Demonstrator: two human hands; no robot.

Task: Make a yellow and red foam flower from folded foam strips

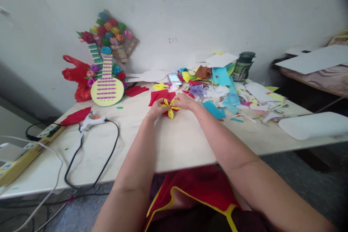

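Note:
Both hands meet over the middle of the white table (185, 145) at a yellow paper flower (170, 108) with pointed petals spread outward. My left hand (157, 110) pinches its left side, and my right hand (186, 102) grips a petal at its upper right. Some red paper shows beneath and behind the petals; I cannot tell whether it is joined to the flower. Just beyond the hands lies a red crepe paper sheet (160, 95). The fingertips are small and partly hidden by the petals.
A white glue gun (92, 121) with a black cord lies left, near a yellow power strip (29, 152). A yellow paper banjo-like craft (107, 91) stands at the back left. Paper scraps (255, 96), a green bottle (244, 66) and a white roll (312, 125) occupy the right.

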